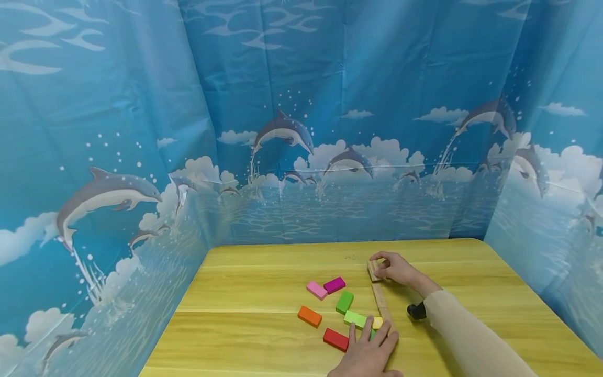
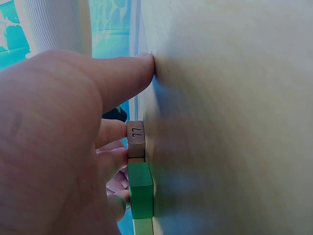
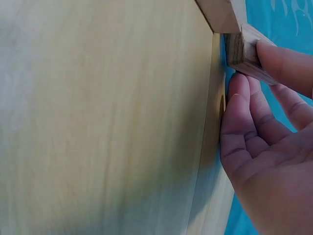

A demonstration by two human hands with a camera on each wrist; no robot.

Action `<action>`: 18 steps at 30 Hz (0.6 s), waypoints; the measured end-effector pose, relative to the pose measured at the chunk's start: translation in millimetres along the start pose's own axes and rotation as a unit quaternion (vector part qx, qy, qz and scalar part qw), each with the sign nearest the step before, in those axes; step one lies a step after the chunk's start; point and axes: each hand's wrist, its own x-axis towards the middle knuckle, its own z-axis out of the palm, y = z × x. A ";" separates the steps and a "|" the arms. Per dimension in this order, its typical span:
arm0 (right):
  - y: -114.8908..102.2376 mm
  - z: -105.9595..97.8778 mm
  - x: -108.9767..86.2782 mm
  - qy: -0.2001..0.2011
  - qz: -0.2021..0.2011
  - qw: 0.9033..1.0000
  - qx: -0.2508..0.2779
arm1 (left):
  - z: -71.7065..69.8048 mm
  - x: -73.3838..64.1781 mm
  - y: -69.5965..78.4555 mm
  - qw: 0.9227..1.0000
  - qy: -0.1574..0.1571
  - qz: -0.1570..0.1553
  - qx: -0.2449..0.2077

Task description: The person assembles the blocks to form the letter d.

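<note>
At the far end of a row of plain wooden blocks point(image 1: 379, 297), my right hand point(image 1: 398, 269) pinches a wooden block point(image 3: 247, 51) between thumb and fingers. Another wooden block point(image 3: 220, 14) stands right beside it. My left hand point(image 1: 366, 352) lies low over the near end of the row with its fingers spread. In the left wrist view its fingertips touch a wooden block with dark markings point(image 2: 136, 139) and a green block point(image 2: 141, 191). A light green block point(image 1: 355, 319) and a yellow block point(image 1: 378, 322) lie just past those fingers; a red block point(image 1: 335, 339) lies left of them.
Left of the row, a green block point(image 1: 345, 302), an orange block point(image 1: 310, 316), a pink block point(image 1: 316, 290) and a magenta block point(image 1: 334, 285) lie on the wood-grain table point(image 1: 235, 293). A dolphin-print curtain point(image 1: 282, 209) hangs behind the table.
</note>
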 end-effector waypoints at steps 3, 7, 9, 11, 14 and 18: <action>-0.7 1.9 -1.4 -0.009 -0.007 1.000 0.001 | 1.1 0.4 -0.5 1.000 -0.003 -0.003 -0.002; 0.8 2.9 -1.0 -0.011 -0.001 1.000 -0.010 | 2.3 1.4 -0.9 1.000 -0.007 -0.005 -0.001; 1.6 3.1 -0.6 -0.005 0.003 1.000 -0.020 | 2.3 1.7 -0.8 1.000 -0.007 -0.006 0.001; 2.9 3.3 -0.5 -0.002 0.004 1.000 -0.028 | 2.0 1.8 -0.6 1.000 -0.006 -0.006 0.003; 3.8 3.8 -1.2 -0.003 0.003 0.999 -0.039 | 2.3 2.0 -0.3 1.000 -0.003 -0.006 0.008; 5.0 4.3 -1.3 -0.008 0.000 0.999 -0.048 | 3.3 2.6 -0.6 1.000 -0.001 -0.005 0.007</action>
